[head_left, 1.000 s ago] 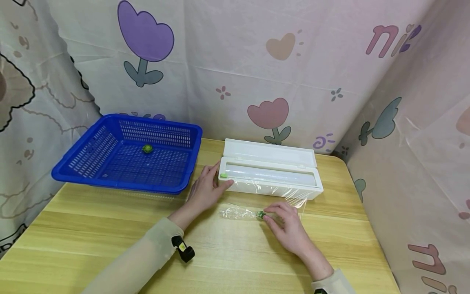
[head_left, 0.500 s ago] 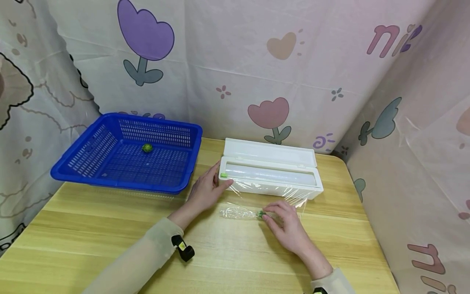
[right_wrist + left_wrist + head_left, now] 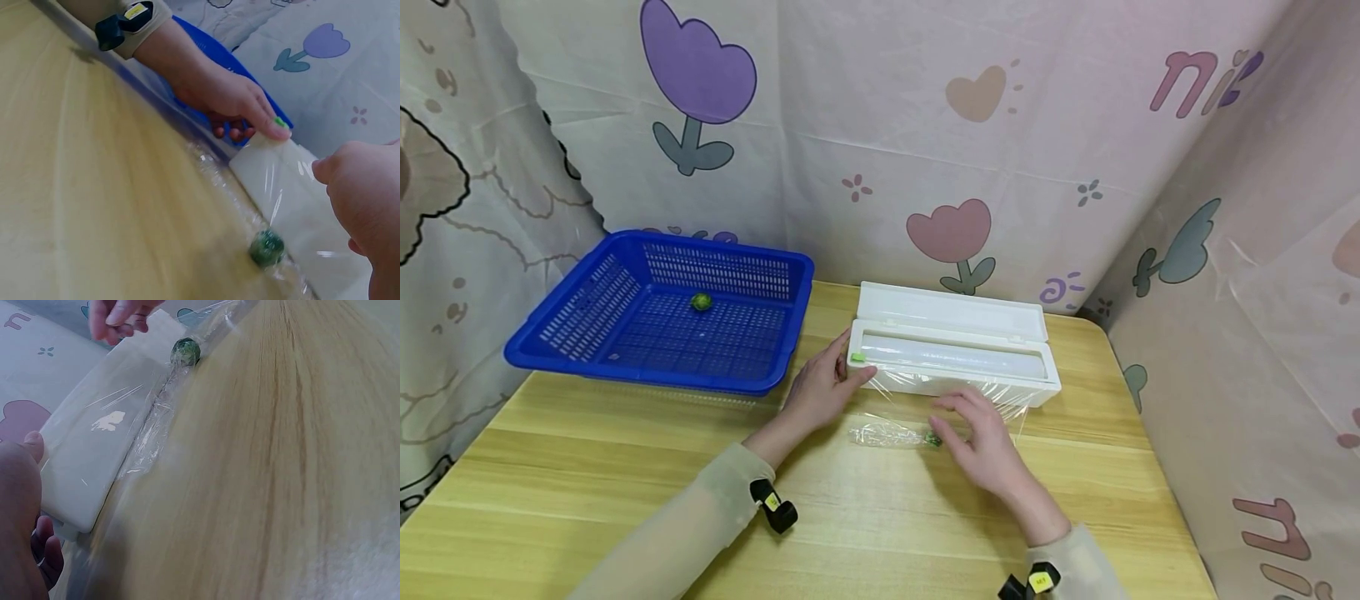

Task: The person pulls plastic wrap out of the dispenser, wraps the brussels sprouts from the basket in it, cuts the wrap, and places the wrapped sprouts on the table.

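My left hand (image 3: 820,387) grips the left end of a white cling film dispenser box (image 3: 951,310), thumb on its front. The lid stands open and the film roll (image 3: 951,354) shows inside. Clear cling film (image 3: 883,434) runs from the box down to the table and is bunched into a twisted strip along its front edge. Wrapped in this strip is a small round green vegetable, like a Brussels sprout (image 3: 185,352). My right hand (image 3: 988,442) is just right of it, above the film, fingers loosely bent and holding nothing. The right wrist view shows the wrapped sprout apart from that hand.
A blue plastic basket (image 3: 662,382) stands at the left back, with another small green round vegetable (image 3: 701,302) in it. The wooden table (image 3: 865,533) meets patterned curtains at the back and right. A green slider (image 3: 857,357) sits at the box's left end.
My right hand has let go of the wrapped sprout and lifted slightly up toward the box. The left hand and the box have stayed in place.
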`<act>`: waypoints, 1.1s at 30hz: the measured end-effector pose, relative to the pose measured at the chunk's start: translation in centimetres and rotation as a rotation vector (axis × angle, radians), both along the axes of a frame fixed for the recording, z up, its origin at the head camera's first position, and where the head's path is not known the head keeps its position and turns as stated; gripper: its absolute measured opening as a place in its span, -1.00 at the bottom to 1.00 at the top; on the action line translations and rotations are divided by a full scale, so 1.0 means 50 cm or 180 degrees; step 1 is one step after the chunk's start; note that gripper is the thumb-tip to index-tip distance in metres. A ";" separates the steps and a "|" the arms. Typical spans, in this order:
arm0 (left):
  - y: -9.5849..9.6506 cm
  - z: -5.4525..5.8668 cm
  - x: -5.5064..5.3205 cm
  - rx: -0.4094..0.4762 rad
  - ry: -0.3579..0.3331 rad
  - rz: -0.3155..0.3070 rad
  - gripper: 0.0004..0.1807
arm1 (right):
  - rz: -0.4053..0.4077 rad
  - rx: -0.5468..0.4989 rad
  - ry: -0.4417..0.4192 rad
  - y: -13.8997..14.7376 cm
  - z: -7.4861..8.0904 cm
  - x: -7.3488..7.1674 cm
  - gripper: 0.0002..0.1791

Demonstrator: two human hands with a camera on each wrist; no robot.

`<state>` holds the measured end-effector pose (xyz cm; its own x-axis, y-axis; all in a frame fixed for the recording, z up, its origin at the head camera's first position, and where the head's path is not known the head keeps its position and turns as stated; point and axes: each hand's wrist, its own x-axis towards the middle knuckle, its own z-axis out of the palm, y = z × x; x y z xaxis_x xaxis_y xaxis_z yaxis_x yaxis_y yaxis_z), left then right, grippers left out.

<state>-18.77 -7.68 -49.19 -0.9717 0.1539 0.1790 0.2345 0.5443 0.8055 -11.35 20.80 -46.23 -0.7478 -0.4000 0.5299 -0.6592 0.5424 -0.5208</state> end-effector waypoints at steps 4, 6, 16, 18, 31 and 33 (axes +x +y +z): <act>-0.002 -0.001 0.000 0.0017 -0.0017 0.0007 0.00 | 0.0073 -0.0048 -0.0017 -0.014 0.016 -0.016 -0.71; -0.003 0.000 0.000 0.0023 -0.0028 0.0013 0.00 | 0.0125 -0.0084 -0.0015 -0.020 0.022 -0.025 -0.68; -0.004 0.004 0.001 0.0029 -0.0012 0.0004 -0.02 | 0.0240 -0.0130 -0.0124 -0.048 0.043 -0.054 -0.66; -0.004 0.005 0.002 0.0033 -0.0009 -0.0004 -0.02 | 0.0256 -0.0083 -0.0176 -0.053 0.048 -0.056 -0.64; -0.002 0.009 0.002 0.0024 -0.0033 -0.0040 -0.04 | 0.0201 0.0988 0.0016 -0.070 0.067 -0.073 -0.37; -0.001 0.010 0.002 0.0012 -0.0035 -0.0030 -0.04 | 0.0190 0.1112 0.0002 -0.073 0.071 -0.076 -0.31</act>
